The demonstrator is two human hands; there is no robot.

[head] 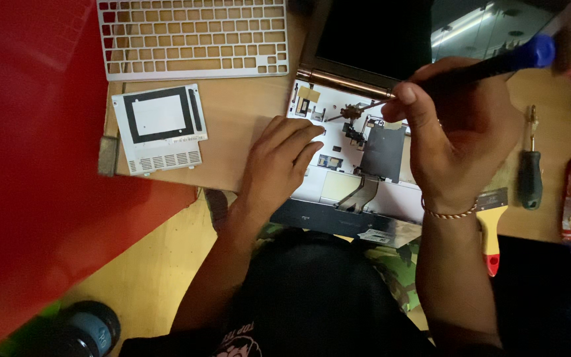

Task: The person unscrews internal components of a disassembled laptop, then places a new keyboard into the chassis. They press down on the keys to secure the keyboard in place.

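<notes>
Wooden bench (246, 119) | opened laptop (358, 165) at the edge, near the body | left hand (279, 162) fingers pressed together, flat, steadying chassis | right hand (460, 129) pinches screwdriver (490, 66), tip on internals | removed keyboard frame (193, 36) set aside.

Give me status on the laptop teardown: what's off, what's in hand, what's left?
Done: keyboard frame and a small panel lie off to the side; the laptop base is open. In hand: right hand sets a blue-handled screwdriver near the hinge; left hand steadies the base. Left: boards and ribbon cable still sit inside.
</notes>
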